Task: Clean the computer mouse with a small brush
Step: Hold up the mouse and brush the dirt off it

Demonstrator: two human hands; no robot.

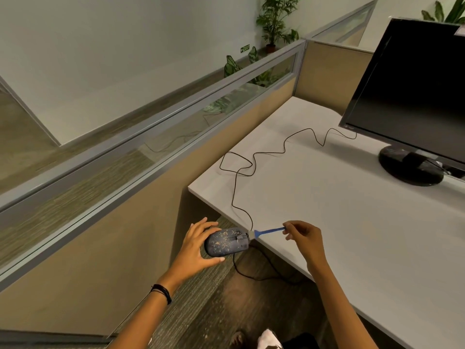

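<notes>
A dark blue computer mouse (226,242), speckled with pale crumbs, is held in the air just off the desk's front edge. My left hand (195,250) grips its rear end from the left. My right hand (305,239) pinches the end of a small blue brush (266,232). The brush's pale bristles touch the front of the mouse, near where its cable comes out.
The mouse's black cable (254,157) winds across the white desk (352,222) toward a black monitor (412,91) on a round stand. A beige partition with a glass strip (151,157) runs along the left. Another cable lies on the carpet below.
</notes>
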